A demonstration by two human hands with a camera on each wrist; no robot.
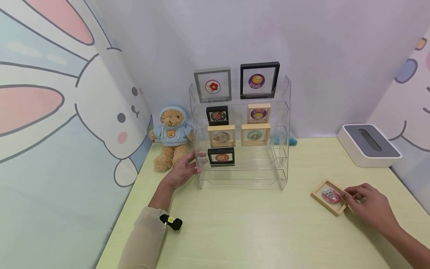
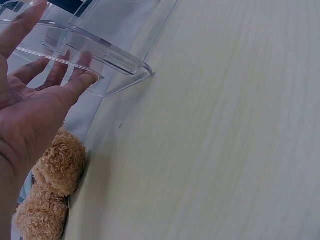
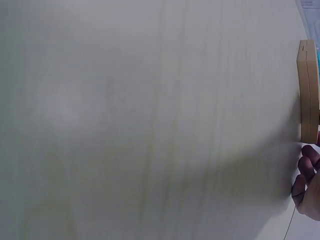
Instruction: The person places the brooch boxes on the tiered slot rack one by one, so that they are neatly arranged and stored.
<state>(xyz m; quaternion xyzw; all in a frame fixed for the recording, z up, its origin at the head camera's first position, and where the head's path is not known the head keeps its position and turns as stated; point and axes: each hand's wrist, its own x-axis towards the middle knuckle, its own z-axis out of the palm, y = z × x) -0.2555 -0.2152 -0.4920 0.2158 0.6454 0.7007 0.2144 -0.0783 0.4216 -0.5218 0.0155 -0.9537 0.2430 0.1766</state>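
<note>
On the table's right side, my right hand (image 1: 373, 203) pinches the right corner of a small light-wood picture frame (image 1: 327, 203). A red and grey round badge shows inside it. The frame's wooden edge (image 3: 308, 95) stands at the right margin of the right wrist view, with curled fingers (image 3: 306, 167) below it. My left hand (image 1: 183, 170) holds the left side of a clear acrylic display rack (image 1: 242, 183). In the left wrist view, some fingers of the left hand (image 2: 35, 105) show through the clear plastic.
Several framed badges, such as a black frame (image 1: 221, 157), stand on the rack's tiers. A teddy bear (image 1: 173, 129) in a blue hoodie sits left of the rack. A white box (image 1: 369, 145) with a grey slotted top stands at the back right. Bunny-printed walls bound the table (image 1: 248, 228).
</note>
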